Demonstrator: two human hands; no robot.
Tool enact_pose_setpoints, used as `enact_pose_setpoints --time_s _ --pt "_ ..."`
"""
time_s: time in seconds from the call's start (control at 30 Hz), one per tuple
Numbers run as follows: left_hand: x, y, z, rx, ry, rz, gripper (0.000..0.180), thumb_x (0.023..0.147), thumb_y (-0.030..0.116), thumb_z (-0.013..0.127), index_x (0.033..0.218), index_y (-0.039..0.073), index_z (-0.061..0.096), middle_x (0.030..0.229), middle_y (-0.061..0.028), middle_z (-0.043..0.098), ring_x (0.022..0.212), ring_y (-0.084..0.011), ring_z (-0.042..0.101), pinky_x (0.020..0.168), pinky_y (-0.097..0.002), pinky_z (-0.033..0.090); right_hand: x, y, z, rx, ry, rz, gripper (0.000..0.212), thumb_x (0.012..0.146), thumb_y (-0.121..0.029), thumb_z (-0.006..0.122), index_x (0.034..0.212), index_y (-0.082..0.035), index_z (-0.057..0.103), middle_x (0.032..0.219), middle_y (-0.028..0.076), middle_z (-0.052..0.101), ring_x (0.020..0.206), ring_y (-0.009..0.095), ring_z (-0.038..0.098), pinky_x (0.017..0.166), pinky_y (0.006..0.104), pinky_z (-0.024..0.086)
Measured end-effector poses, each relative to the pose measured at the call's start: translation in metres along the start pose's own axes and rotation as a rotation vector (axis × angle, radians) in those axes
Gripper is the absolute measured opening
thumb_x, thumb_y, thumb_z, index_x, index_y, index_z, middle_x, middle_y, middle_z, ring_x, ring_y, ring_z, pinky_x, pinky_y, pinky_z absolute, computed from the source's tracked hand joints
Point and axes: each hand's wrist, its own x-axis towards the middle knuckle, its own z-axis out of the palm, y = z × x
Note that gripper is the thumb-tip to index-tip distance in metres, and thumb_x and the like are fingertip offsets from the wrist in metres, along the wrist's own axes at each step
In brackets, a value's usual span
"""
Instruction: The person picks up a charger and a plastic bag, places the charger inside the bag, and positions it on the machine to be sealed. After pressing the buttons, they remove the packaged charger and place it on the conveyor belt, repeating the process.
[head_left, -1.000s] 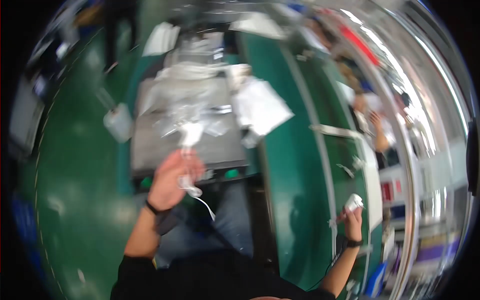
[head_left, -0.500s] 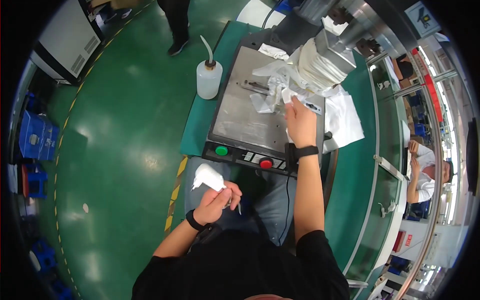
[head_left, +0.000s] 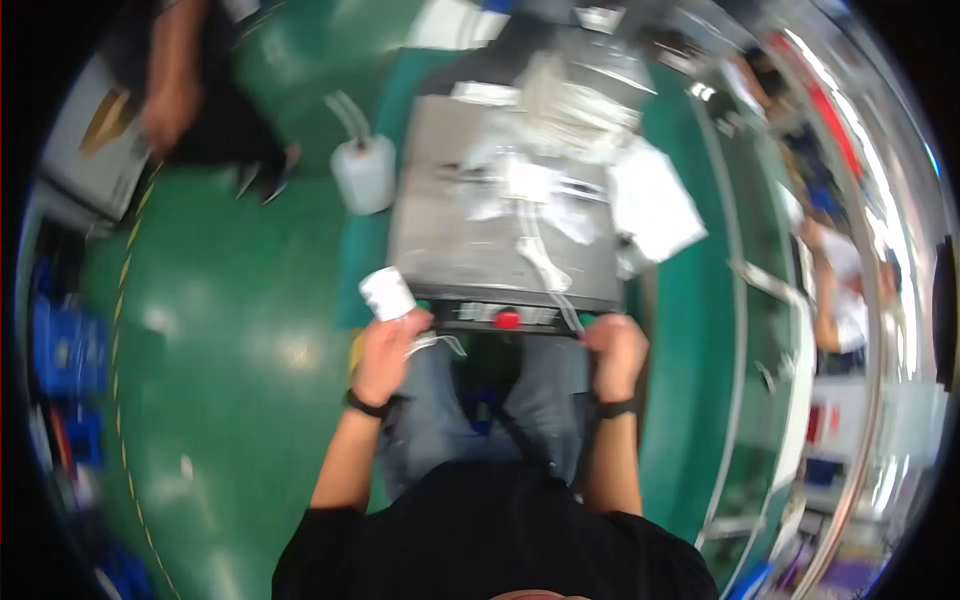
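Observation:
My left hand [head_left: 388, 352] is closed on a white blocky piece with a thin cord [head_left: 388, 294], beside the left end of the machine's front panel. Its thumb side is at the green button [head_left: 424, 305] there. My right hand [head_left: 617, 352] is at the panel's right end, fingertips by a second green button [head_left: 587, 320]; blur hides how its fingers are set. Between the hands sits a red button [head_left: 508, 318]. On the grey metal plate [head_left: 440, 245] lies another white block [head_left: 530, 182], its white bundled cord [head_left: 541, 262] trailing over the front edge toward my right hand.
Behind the block stands the machine's head, wrapped in whitish material [head_left: 575, 110]. A white squeeze bottle [head_left: 364, 175] stands left of the plate, white sheets [head_left: 655, 200] to its right. A person [head_left: 225, 110] is at the upper left, another [head_left: 845, 285] at the far right.
My right hand has left the plate and come down to the panel's right end. My left hand has risen to the left green button with its white piece. A person has appeared at the upper left.

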Motion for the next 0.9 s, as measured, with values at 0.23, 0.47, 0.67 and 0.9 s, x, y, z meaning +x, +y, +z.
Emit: enact_pose_setpoints --time_s 0.23,0.47,0.67,0.9 --pt "0.053 0.013 0.031 0.226 -0.211 0.209 0.031 0.101 0.020 0.053 0.100 -0.005 0.071 0.091 -0.0166 0.073 0.089 -0.0229 0.067 0.080 -0.0378 0.049 0.030 -0.065 0.056 -0.603 -0.438 -0.672 0.062 0.085 -0.033 0.074 0.132 0.001 0.052 0.119 0.022 0.061 0.108 0.036 0.061 0.092 0.0422 0.051" --pt "0.023 0.151 0.257 0.337 -0.809 0.974 0.021 0.093 0.010 0.061 0.108 -0.003 0.067 0.106 -0.0195 0.069 0.100 -0.0307 0.066 0.088 -0.0394 0.051 -0.067 -0.226 -0.162 -0.566 -0.177 -0.439 0.056 0.080 -0.016 0.075 0.129 -0.001 0.054 0.115 0.013 0.060 0.104 0.024 0.061 0.090 0.0354 0.050" --pt "0.062 0.080 0.200 0.515 -1.003 0.507 0.015 0.091 0.005 0.063 0.102 -0.002 0.068 0.101 -0.0166 0.070 0.095 -0.0271 0.068 0.086 -0.0358 0.052 -0.198 -0.223 -0.423 -0.961 0.626 0.002 0.046 0.080 -0.004 0.069 0.125 -0.005 0.062 0.123 0.009 0.064 0.109 0.020 0.062 0.096 0.0335 0.050" --pt "0.026 0.067 0.128 0.552 -0.715 0.092 0.010 0.093 0.006 0.062 0.094 -0.002 0.068 0.088 -0.0126 0.071 0.084 -0.0228 0.068 0.078 -0.0336 0.053 -0.151 -0.149 -0.558 -1.359 0.692 0.256 0.029 0.079 -0.012 0.069 0.107 -0.003 0.071 0.109 0.013 0.071 0.110 0.028 0.065 0.099 0.0378 0.049"
